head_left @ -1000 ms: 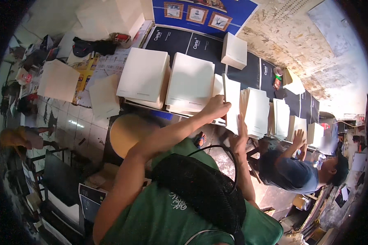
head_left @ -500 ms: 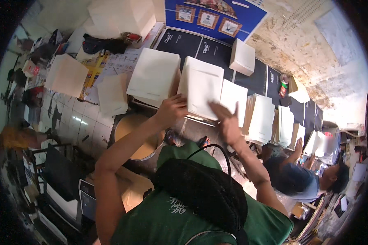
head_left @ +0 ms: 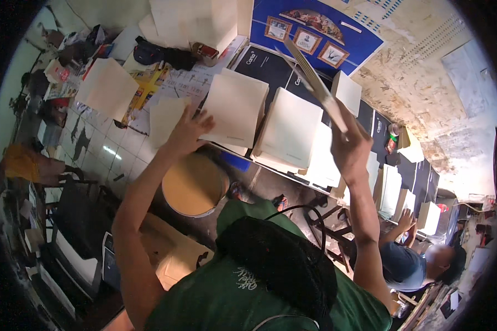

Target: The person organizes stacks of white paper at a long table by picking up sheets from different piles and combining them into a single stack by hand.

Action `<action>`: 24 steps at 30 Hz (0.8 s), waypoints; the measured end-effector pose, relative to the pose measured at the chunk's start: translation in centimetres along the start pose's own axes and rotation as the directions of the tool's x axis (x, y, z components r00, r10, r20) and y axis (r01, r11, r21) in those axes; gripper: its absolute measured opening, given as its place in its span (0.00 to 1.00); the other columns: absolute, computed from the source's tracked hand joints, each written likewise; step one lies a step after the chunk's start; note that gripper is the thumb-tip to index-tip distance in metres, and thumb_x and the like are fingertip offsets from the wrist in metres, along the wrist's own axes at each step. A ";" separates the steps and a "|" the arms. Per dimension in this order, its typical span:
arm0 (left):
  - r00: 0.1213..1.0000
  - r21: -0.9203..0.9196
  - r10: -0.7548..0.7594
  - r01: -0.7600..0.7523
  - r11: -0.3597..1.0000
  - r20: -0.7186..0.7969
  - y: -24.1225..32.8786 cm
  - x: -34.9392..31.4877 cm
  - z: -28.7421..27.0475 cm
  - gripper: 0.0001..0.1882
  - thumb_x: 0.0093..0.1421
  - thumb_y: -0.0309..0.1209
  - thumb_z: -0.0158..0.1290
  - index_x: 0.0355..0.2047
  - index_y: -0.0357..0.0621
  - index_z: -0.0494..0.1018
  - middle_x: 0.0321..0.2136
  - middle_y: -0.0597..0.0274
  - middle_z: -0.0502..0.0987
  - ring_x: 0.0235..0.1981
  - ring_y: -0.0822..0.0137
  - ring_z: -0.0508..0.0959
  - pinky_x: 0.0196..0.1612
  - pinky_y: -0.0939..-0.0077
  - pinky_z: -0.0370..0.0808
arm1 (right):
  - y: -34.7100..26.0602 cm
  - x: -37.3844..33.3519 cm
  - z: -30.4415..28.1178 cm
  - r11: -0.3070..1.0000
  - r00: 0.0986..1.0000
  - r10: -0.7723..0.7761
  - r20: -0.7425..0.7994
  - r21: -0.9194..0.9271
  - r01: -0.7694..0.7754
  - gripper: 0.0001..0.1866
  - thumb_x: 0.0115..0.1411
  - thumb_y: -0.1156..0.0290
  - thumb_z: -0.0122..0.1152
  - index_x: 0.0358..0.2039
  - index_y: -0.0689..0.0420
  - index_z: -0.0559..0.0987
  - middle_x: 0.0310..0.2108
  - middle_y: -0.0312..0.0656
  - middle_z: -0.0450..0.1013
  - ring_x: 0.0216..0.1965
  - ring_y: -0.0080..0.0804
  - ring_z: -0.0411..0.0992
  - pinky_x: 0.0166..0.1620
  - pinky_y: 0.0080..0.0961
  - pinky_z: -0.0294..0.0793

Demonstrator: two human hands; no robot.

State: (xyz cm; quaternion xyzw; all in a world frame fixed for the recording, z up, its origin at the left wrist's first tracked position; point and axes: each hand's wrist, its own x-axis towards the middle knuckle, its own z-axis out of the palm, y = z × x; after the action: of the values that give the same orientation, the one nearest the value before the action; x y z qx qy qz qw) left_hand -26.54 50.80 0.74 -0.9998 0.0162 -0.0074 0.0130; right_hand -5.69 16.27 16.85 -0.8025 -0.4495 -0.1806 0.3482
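Observation:
My right hand is raised over the table, closed on a thin sheaf of paper seen nearly edge-on. Below and left of it lies a stack of off-white paper with a small printed line at its near edge. My left hand has its fingers spread, holding nothing, at the left side of another tall paper stack. Whether its fingertips touch that stack I cannot tell. A lower paper stack shows partly behind my right hand.
More paper stacks run along the dark-topped table to the right, where a co-worker works. A block of paper stands by the wall. Beneath my left arm is a round tan-topped stool.
My right hand has lifted from the middle stack and now holds a sheaf of paper up. My left hand has moved left, off that stack, with fingers spread. The view has shifted slightly.

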 end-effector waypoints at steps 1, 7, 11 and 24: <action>0.999 -0.062 0.030 -0.032 0.998 -0.032 -0.3 -0.7 0.8 0.29 0.55 0.43 0.63 0.56 0.49 0.73 0.58 0.60 0.74 0.64 0.58 0.68 0.71 0.44 0.48 | -1.1 0.9 1.0 0.993 0.991 -0.119 -0.058 -0.014 0.118 0.34 0.48 0.84 0.64 0.58 0.48 0.77 0.50 0.53 0.77 0.42 0.47 0.80 0.47 0.37 0.80; 0.865 -0.164 0.061 -0.163 0.973 -0.498 1.3 -0.3 -0.3 0.12 0.52 0.31 0.62 0.39 0.50 0.82 0.35 0.63 0.83 0.42 0.63 0.83 0.53 0.56 0.74 | -4.0 -1.2 15.2 0.972 0.900 -0.222 0.376 0.010 0.235 0.32 0.58 0.66 0.61 0.64 0.50 0.69 0.48 0.48 0.76 0.42 0.43 0.79 0.42 0.38 0.81; 0.851 -0.143 0.116 -0.217 0.966 -0.511 1.3 -0.3 -0.9 0.14 0.50 0.27 0.60 0.38 0.51 0.81 0.29 0.64 0.81 0.35 0.62 0.82 0.41 0.64 0.78 | -4.8 -5.4 19.1 0.940 0.902 -0.338 0.271 0.047 0.338 0.30 0.61 0.63 0.60 0.64 0.52 0.67 0.44 0.47 0.77 0.36 0.42 0.80 0.35 0.36 0.83; 0.025 -0.908 -0.967 0.338 0.246 -0.253 8.4 -17.3 0.0 0.16 0.65 0.28 0.57 0.52 0.37 0.75 0.47 0.53 0.81 0.47 0.61 0.81 0.50 0.67 0.78 | -16.9 11.2 18.6 0.859 0.842 -0.504 0.195 0.009 0.512 0.26 0.55 0.76 0.58 0.56 0.49 0.74 0.46 0.42 0.79 0.41 0.45 0.80 0.38 0.41 0.82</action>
State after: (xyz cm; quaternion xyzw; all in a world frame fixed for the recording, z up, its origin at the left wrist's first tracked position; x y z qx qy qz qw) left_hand -44.07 42.95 0.29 -0.6422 -0.4965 -0.4770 -0.3368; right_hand -14.49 42.28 17.43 -0.6757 -0.6731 -0.1985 0.2260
